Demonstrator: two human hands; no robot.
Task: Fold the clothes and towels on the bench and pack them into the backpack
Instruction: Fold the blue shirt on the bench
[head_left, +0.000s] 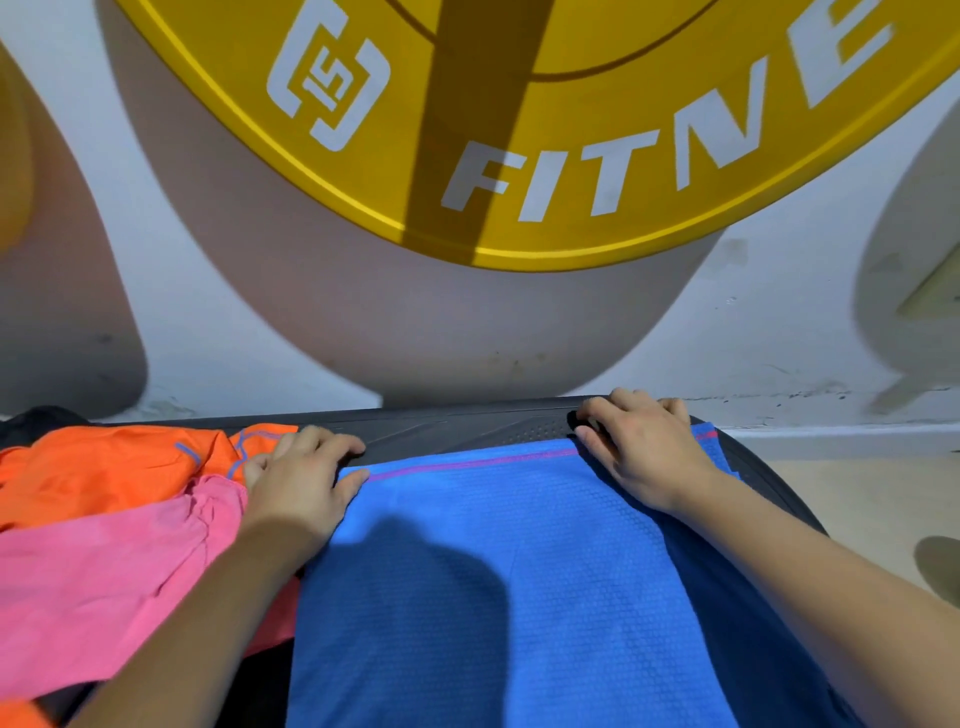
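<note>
Pinching cloth (493, 561): left hand (298, 486), right hand (644, 452)

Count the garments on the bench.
3: blue garment centre, held by left hand and right hand; pink garment left of it; orange garment beyond the pink. Others may lie hidden underneath.

The left forearm (208, 597) is stretched forward from the lower left and the right forearm (805, 582) from the lower right, both bare. The left hand (301, 483) is held palm down, its fingers bent at the knuckles and its thumb laid out to the right, so that a corner of the blue cloth (493, 545) is pinched. The right hand (644, 452) is also turned palm down, fingers curled, and the cloth's far edge is gripped at the fingertips. The hands are kept well apart.
</note>
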